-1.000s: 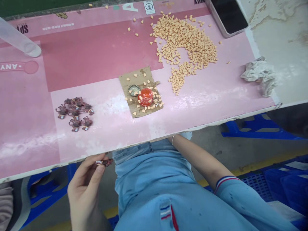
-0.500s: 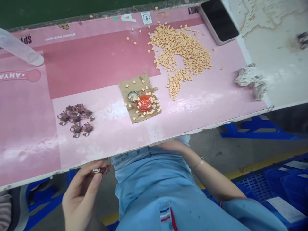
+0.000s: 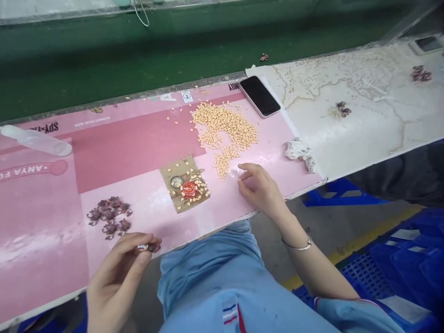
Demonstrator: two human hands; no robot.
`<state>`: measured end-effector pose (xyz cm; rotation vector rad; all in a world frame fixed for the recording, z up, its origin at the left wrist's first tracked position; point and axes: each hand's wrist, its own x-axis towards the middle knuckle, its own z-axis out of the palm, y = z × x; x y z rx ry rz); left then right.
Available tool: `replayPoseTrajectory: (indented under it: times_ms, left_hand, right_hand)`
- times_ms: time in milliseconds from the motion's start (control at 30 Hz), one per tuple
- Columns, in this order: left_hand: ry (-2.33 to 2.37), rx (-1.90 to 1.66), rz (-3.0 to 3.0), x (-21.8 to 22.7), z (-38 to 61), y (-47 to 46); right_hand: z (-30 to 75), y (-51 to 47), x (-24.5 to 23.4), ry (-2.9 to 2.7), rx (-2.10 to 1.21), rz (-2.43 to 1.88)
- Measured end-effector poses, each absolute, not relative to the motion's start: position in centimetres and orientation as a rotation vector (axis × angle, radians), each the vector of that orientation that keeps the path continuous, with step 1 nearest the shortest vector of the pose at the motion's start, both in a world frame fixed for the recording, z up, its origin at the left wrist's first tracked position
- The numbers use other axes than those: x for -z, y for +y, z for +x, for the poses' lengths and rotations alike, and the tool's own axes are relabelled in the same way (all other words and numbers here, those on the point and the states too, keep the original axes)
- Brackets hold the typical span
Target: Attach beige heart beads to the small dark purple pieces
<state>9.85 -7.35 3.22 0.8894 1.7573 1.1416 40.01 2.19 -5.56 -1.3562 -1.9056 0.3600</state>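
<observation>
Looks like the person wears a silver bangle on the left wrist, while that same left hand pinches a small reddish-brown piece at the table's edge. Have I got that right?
Not quite: the silver bangle is on the right wrist, not the left, as the head view shows. The left hand does pinch a small reddish-brown piece at the table's edge.

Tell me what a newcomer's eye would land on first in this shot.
A big heap of pale orange heart-shaped pieces spreads across the pink mat, with the right hand just below it. To its lower left, a glossy red blob sits on a cardboard scrap. At lower left, the left hand pinches a small maroon figure.
</observation>
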Motion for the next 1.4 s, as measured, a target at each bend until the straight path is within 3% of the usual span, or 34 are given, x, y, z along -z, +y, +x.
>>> replayPoseTrajectory:
  times_ms: [433,633,767,1067,1400]
  left_hand:
    - [1.677,-1.144,0.843,-3.9,11.6,-4.0]
    - [1.418,-1.106,1.277,-3.2,13.2,-2.3]
    - [1.439,-1.179,1.619,-2.9,13.4,-0.8]
    - [1.521,-1.142,2.061,-3.6,13.0,0.4]
    - [1.528,-1.146,2.135,-3.5,12.7,0.3]
  right_hand:
    - [37.5,1.6,2.3,-1.709,-0.535,-1.306]
    - [33.2,0.1,-1.1,-1.384,-1.266,-0.835]
    - [32.6,0.7,-1.4,-1.36,-1.448,-0.725]
    - [32.2,0.9,-1.7,-1.483,-1.412,-0.8]
    - [31.4,0.8,-2.4,-1.789,-1.052,-0.876]
